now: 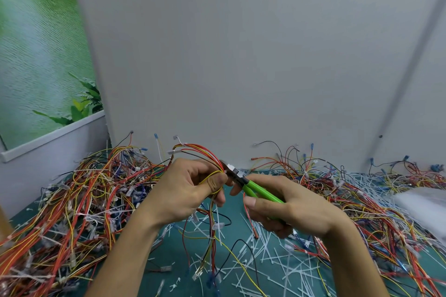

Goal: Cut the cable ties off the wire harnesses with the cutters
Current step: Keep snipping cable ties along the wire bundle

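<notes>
My left hand (pixel 190 188) pinches a wire harness (pixel 198 152) of red, yellow and orange wires, lifted above the table. The wires arch up behind the hand and hang down below it. My right hand (pixel 284 202) grips the green-handled cutters (pixel 255 190). Their dark jaws (pixel 231 170) meet the bundle right by my left thumb. A white bit sits at the jaws; whether it is a cable tie I cannot tell.
A big heap of tied harnesses (pixel 72 205) fills the left of the green table (pixel 173 248). More loose wires (pixel 376 200) lie at the right. Several cut white ties (pixel 272 255) litter the middle. A grey wall (pixel 241 55) stands close behind.
</notes>
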### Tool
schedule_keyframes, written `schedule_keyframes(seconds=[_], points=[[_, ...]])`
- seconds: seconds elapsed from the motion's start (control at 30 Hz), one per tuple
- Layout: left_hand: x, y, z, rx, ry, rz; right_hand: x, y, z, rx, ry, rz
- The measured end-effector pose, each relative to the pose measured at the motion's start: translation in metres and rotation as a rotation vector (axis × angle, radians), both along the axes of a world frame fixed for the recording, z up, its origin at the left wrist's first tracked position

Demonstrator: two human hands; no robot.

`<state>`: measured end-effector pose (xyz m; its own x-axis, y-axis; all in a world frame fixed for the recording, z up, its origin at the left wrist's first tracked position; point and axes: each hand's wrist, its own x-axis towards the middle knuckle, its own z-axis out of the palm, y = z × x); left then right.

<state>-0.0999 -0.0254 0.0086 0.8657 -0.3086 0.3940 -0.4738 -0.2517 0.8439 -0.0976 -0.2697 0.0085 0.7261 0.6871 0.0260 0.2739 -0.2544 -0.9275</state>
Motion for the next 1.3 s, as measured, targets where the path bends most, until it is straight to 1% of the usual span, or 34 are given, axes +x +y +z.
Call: schedule_keyframes(seconds=[0.1, 0.3, 0.5, 0.63, 0.73, 0.87, 0.93, 1.03, 1.1, 1.2, 1.3], points=[[-0.0004, 0.0002, -0.0005, 0.024, -0.004, -0.001, -0.0001, -0.0008, -0.0005, 0.01, 0.061, 0.029], [0.0018, -0.0003, -0.0011, 0.034, 0.021, 0.001, -0.0006, -0.0009, -0.0012, 0.022, 0.099, 0.042], [0.001, -0.0003, -0.0012, 0.031, 0.018, 0.002, 0.001, 0.0008, -0.0016, -0.019, 0.042, -0.008], [0.001, 0.0006, -0.0017, 0.021, 0.004, 0.005, 0.0011, 0.0014, -0.001, -0.008, 0.032, -0.013], [0.0008, 0.0017, -0.0017, 0.036, -0.011, 0.01, -0.0007, 0.002, 0.0005, -0.007, 0.01, 0.003], [0.0015, 0.0002, -0.0012, 0.041, -0.019, -0.001, -0.0034, 0.0012, 0.0019, -0.057, -0.036, 0.03], [0.0017, -0.0001, -0.0014, 0.044, -0.019, 0.002, -0.0027, 0.0028, 0.0015, -0.048, -0.025, 0.019], [0.0016, 0.0007, -0.0015, 0.032, -0.009, 0.012, -0.0019, 0.0046, 0.0006, 0.015, 0.055, 0.003], [0.0014, 0.0007, -0.0011, 0.029, -0.012, 0.017, -0.0014, 0.0042, 0.0004, 0.023, 0.057, 0.009], [0.0008, 0.0014, -0.0002, 0.027, -0.022, 0.019, -0.0026, 0.0045, 0.0013, 0.029, 0.029, 0.03], [0.0005, 0.0016, 0.0004, 0.043, -0.023, 0.016, -0.005, 0.0045, 0.0037, -0.015, -0.045, 0.042]])
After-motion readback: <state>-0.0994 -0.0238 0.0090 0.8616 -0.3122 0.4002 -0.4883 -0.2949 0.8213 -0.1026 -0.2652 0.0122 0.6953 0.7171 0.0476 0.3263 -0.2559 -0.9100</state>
